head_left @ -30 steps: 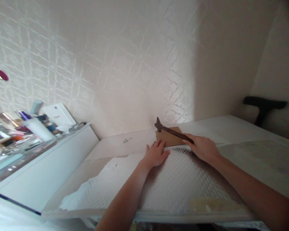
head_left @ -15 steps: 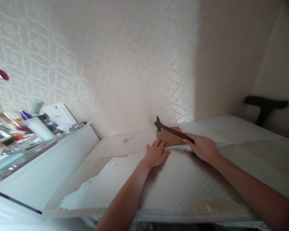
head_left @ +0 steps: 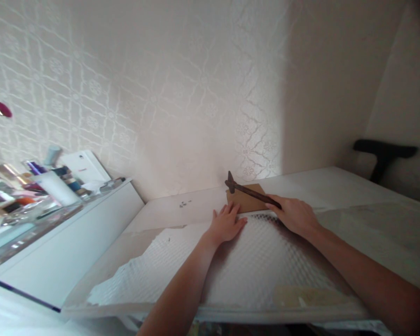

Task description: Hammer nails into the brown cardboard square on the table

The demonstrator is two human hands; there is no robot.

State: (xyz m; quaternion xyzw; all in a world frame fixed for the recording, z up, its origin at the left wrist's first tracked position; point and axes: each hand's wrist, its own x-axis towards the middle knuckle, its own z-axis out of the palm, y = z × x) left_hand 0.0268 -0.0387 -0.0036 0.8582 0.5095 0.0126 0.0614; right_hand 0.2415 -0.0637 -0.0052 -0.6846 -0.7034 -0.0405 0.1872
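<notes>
My left hand (head_left: 227,224) lies flat with fingers stretched out on a white bubble-textured sheet (head_left: 252,266), its fingertips at the near edge of a brown cardboard piece (head_left: 247,199). My right hand (head_left: 294,215) is closed round the handle of a dark hammer (head_left: 247,188), whose head hangs just above the cardboard's far left corner. Both lie on a white table (head_left: 339,184) against the wall.
A lower white shelf (head_left: 91,205) at the left carries several cosmetic tubes and bottles (head_left: 52,182). A few small dark bits (head_left: 185,203) lie on the table near the wall. A black chair armrest (head_left: 383,151) shows at the far right. Patterned wallpaper rises behind the table.
The hammer head dipped and rose slightly over the cardboard. Both hands stay where they were.
</notes>
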